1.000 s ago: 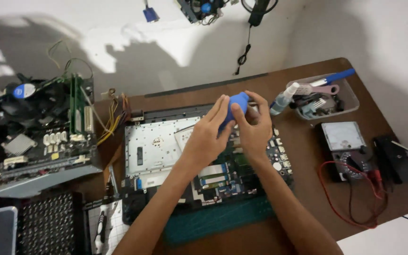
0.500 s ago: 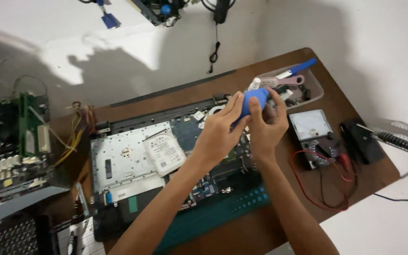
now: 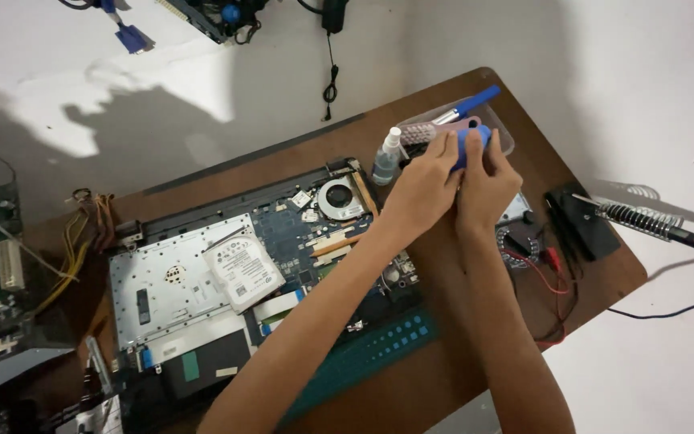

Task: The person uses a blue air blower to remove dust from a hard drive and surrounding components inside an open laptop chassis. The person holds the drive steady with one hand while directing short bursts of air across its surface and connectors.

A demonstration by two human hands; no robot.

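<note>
An opened laptop [image 3: 259, 273] lay on the brown table [image 3: 604, 273], with a loose hard drive [image 3: 242, 269] on its metal plate and a round fan [image 3: 339, 198] near its upper edge; a small spray bottle [image 3: 386, 158] stood just beside the left hand [image 3: 426, 186], and a clear tray [image 3: 501, 133] with a blue-handled tool [image 3: 467, 104] was behind both hands. A meter [image 3: 524, 233] with red leads was partly hidden under the right forearm, and a soldering iron [image 3: 644, 221] lay well apart on the right. Both hands were together above the table's far right part, and the right hand [image 3: 485, 181] had its fingers closed around a small blue object [image 3: 469, 142], while the left hand's fingertips touched the same object from the side.
</note>
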